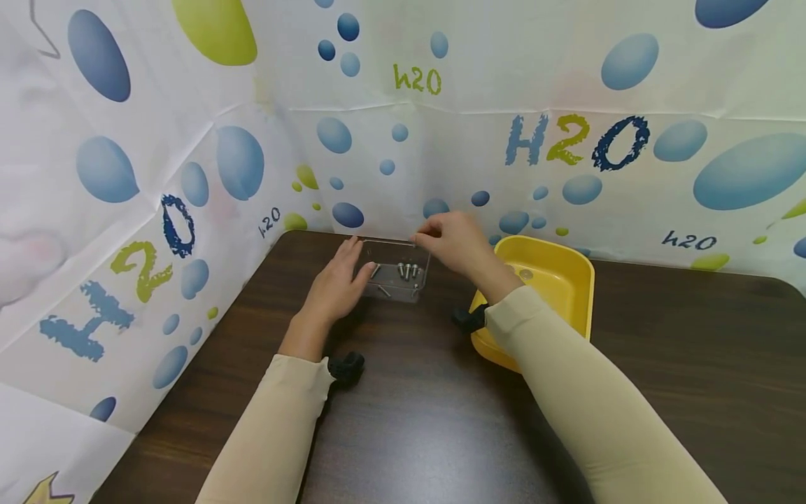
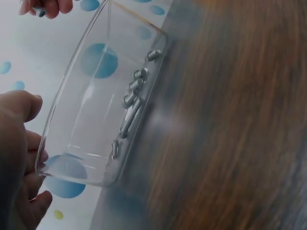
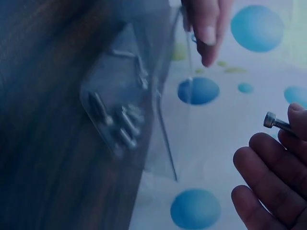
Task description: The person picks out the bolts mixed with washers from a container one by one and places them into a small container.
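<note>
A clear plastic box point(image 1: 392, 285) stands at the back of the table with several metal screws point(image 1: 408, 270) on its bottom. My left hand point(image 1: 336, 283) lies along the box's left end. In the left wrist view its fingers point(image 2: 34, 184) touch the outside of that end, and the thumb stands apart from the wall. Above the box's right side, my right hand point(image 1: 455, 241) pinches a socket-head screw point(image 3: 272, 120) between thumb and fingers. The screw's head points out from the fingertips, and the other fingers are loosely bent.
A yellow tray point(image 1: 574, 308) stands right of the box, partly under my right forearm, with a small round metal-looking thing point(image 1: 525, 274) at its back left. The dark wooden table point(image 1: 409, 420) meets a patterned white sheet point(image 1: 466, 175) at the back and left.
</note>
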Available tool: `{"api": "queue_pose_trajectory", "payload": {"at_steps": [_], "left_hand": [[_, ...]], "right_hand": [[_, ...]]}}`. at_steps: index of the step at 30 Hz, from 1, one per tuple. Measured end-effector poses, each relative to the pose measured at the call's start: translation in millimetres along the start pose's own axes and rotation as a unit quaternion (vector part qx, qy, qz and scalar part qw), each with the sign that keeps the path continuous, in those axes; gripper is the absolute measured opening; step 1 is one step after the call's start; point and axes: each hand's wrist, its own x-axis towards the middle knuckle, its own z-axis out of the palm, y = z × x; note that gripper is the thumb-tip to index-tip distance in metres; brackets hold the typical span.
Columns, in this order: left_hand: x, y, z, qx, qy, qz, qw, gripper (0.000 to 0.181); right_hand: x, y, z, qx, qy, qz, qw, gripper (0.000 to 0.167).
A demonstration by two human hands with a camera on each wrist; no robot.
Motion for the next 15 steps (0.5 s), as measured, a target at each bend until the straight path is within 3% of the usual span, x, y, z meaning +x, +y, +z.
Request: {"api": "queue_pose_trajectory", "payload": {"at_steps": [9, 15], "left_hand": [[0.1, -10.5, 3.5, -0.021, -0.037, -0.014, 0.999, 0.065], [0.9, -12.6, 6.7, -0.025, -0.052, -0.019, 0.9982, 0.067]], "right_hand": [[2.7, -16, 29, 0.0, -0.085, -0.002, 0.9964, 0.021], [4.4, -15, 42, -0.024, -0.142, -0.006, 0.9895, 0.017]]}}
